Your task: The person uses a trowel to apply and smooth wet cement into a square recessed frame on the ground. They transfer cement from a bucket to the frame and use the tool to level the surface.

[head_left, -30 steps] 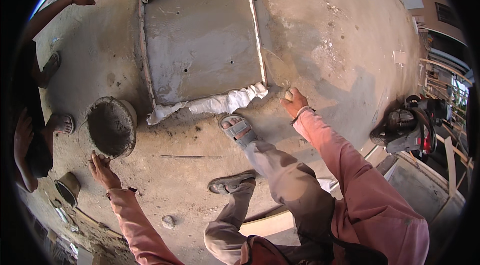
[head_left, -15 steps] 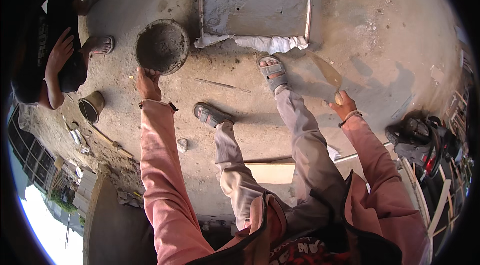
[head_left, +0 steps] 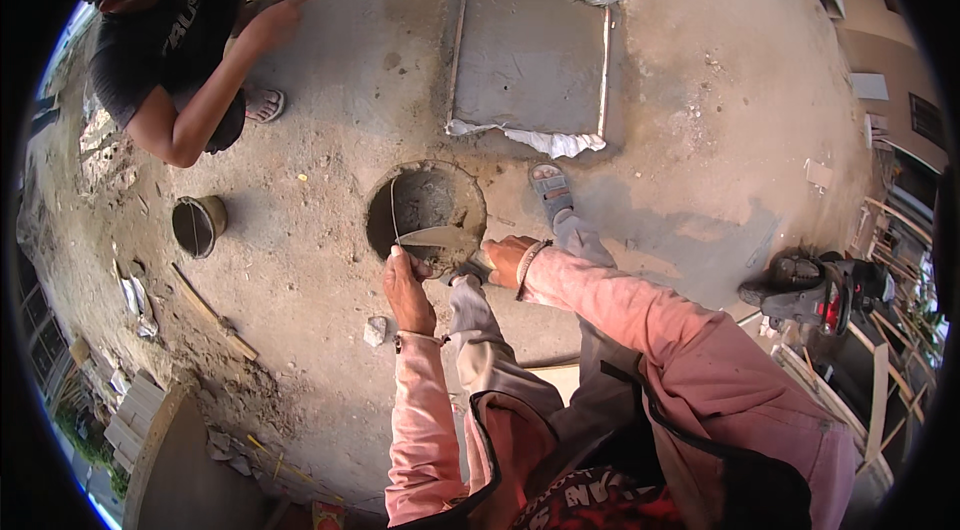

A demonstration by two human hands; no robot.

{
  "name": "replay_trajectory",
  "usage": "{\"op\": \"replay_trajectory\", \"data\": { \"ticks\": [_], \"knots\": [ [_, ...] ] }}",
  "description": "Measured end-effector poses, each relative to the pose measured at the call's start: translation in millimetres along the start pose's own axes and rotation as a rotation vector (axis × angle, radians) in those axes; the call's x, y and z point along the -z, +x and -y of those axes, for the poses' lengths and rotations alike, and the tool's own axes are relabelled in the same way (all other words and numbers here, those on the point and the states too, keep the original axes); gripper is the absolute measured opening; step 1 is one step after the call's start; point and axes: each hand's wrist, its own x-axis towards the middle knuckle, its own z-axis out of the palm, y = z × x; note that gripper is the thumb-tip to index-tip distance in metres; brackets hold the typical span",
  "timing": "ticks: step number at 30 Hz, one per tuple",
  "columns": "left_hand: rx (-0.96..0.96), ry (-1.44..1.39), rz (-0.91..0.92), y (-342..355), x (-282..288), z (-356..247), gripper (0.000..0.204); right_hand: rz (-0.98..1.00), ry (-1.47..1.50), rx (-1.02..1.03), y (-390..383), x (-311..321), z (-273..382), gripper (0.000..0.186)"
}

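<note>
My left hand [head_left: 409, 294] is closed at the near edge of a round, cement-crusted bucket [head_left: 436, 192], and its thin wire handle runs to my fingertips. The bucket is tilted, with grey residue inside. My right hand [head_left: 507, 259] grips a pointed trowel [head_left: 438, 237], whose blade reaches across the bucket's mouth. My fingers cover most of the trowel's handle. Beyond the bucket lies a square patch of smooth wet cement [head_left: 530, 55], bordered by thin boards and a crumpled white strip [head_left: 555, 143].
A person in dark clothes [head_left: 165, 55] crouches at the far left, arms stretched out. Left of me are a smaller bucket [head_left: 199, 226], a wooden stick [head_left: 212, 312] and a stone [head_left: 375, 331]. A motorbike [head_left: 805, 290] and loose planks [head_left: 880, 400] are at right.
My right hand has brought the trowel leftward from beside my right foot to the bucket. The bucket has come nearer and tilted in my left hand. The other person's arms have moved outward.
</note>
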Motion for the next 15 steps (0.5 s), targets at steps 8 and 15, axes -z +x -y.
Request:
{"op": "replay_trajectory", "data": {
  "ticks": [8,15],
  "knots": [
    [0.119,-0.155,-0.128,-50,66,19,0.036,-0.211,0.217,0.055,36,-66,13,0.039],
    [0.206,-0.288,-0.243,-47,120,71,0.035,-0.159,0.328,-0.353,139,-125,-118,0.039]
  ]
}}
